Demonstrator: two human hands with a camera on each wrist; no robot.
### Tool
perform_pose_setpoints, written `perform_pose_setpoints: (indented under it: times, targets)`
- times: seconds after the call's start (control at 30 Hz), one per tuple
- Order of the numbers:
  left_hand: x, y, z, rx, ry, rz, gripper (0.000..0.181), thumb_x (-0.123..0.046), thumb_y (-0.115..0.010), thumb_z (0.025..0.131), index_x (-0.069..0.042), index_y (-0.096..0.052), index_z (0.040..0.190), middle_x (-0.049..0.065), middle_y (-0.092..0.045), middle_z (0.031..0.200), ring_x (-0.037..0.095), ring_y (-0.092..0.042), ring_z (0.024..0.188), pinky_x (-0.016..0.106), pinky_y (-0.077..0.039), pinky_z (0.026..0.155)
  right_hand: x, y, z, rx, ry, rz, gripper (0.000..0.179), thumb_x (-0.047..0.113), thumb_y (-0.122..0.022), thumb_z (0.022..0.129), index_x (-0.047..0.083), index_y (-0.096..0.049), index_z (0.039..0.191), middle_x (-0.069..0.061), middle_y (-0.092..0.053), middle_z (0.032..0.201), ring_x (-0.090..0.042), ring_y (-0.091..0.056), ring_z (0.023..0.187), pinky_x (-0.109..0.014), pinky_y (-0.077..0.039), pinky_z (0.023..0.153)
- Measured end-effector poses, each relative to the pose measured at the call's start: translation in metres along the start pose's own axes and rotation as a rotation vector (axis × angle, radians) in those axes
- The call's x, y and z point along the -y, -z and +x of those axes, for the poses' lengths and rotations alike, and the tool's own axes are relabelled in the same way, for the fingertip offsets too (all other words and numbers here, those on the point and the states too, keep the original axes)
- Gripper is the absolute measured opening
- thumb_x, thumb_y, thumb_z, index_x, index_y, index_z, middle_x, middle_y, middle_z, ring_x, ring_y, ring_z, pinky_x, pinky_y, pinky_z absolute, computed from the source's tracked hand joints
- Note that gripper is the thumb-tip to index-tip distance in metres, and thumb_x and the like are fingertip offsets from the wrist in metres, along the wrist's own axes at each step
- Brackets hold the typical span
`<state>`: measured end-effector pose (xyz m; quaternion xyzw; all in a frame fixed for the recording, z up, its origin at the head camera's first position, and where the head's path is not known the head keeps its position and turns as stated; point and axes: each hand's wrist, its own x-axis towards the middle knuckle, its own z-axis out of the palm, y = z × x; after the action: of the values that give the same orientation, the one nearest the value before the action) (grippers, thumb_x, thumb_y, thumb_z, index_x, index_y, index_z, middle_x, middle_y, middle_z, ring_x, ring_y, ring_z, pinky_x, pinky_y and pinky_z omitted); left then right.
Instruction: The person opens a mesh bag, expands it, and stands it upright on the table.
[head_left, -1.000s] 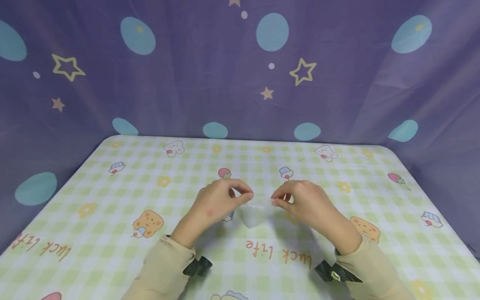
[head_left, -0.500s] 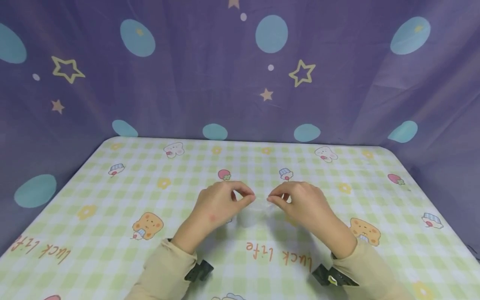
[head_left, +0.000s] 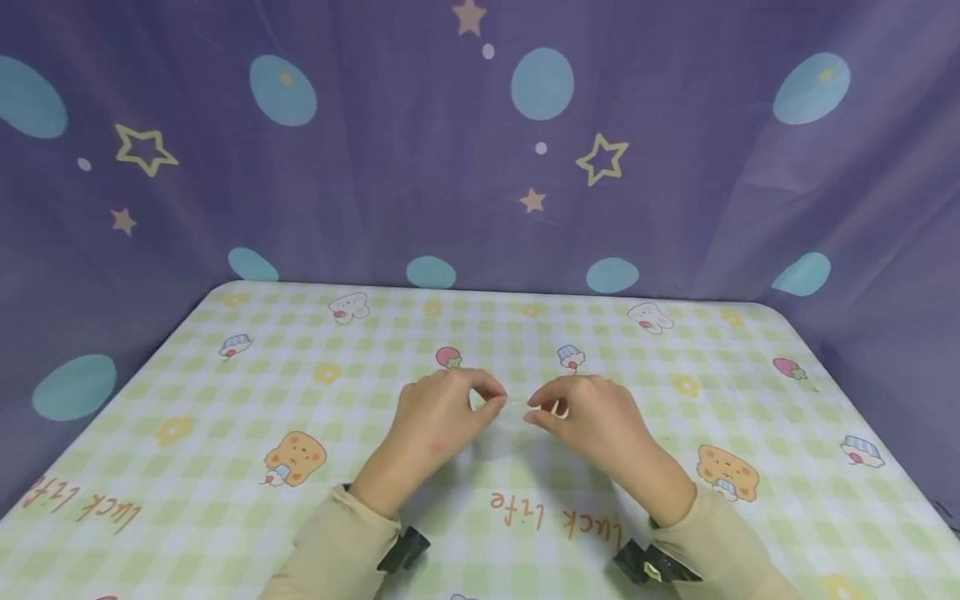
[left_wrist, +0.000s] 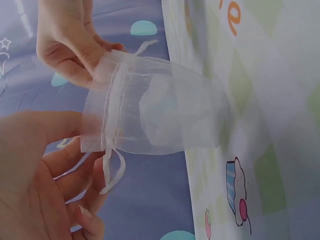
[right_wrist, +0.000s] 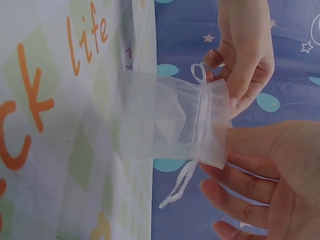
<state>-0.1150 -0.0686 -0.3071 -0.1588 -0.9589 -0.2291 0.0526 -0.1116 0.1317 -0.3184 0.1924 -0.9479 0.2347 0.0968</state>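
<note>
A sheer white drawstring pouch (left_wrist: 192, 107) hangs upright between both hands, its open end at the top. My left hand (head_left: 442, 417) pinches one side of its top edge between thumb and fingers. Across from it, my right hand (head_left: 606, 421) pinches the opposite side. In the right wrist view a pale lump (right_wrist: 171, 120) shows through the mesh; its kind is unclear. White drawstring loops (right_wrist: 181, 184) stick out at both sides below the rim. From the head view the pouch is so sheer that it barely shows against the cloth.
Under the hands spreads a table with a green-and-white checked cloth (head_left: 225, 533) printed with cartoon figures and lettering. A purple curtain (head_left: 420, 167) with stars and blue ovals stands behind the table. Dark straps (head_left: 405, 550) sit at both cuffs.
My hands have come closer together, the right one moving left. The pouch top between them spans a narrower gap. The head view has tilted slightly upward.
</note>
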Motion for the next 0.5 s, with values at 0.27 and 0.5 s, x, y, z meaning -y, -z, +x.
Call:
perform_pose_setpoints:
  times: [0.27,0.5]
  targets:
    - [-0.0018,-0.0059,-0.0036,0.025,0.036,0.052,0.008,-0.032,-0.071,0.088,-0.030,-0.077,0.093,-0.018,-0.069,0.087,0.012,-0.060,0.067,0.037,-0.046,0.063,0.0048,-0.0044,-0.0019,-0.005,-0.005,-0.007,0.004,0.025,-0.080,0.085,0.022,-0.078,0.083,0.014,-0.067,0.075,-0.002,-0.056,0.065,-0.028,-0.047,0.058]
    - [-0.0029,-0.0067,-0.0025,-0.045,0.042,0.053,0.007,-0.031,-0.072,0.087,-0.033,-0.078,0.088,-0.020,-0.068,0.082,0.010,-0.059,0.064,0.033,-0.044,0.058,0.0086,-0.0053,-0.0016,-0.004,-0.005,-0.009,0.004,0.023,-0.082,0.082,0.022,-0.078,0.083,0.016,-0.063,0.069,0.000,-0.052,0.060,-0.028,-0.045,0.055]
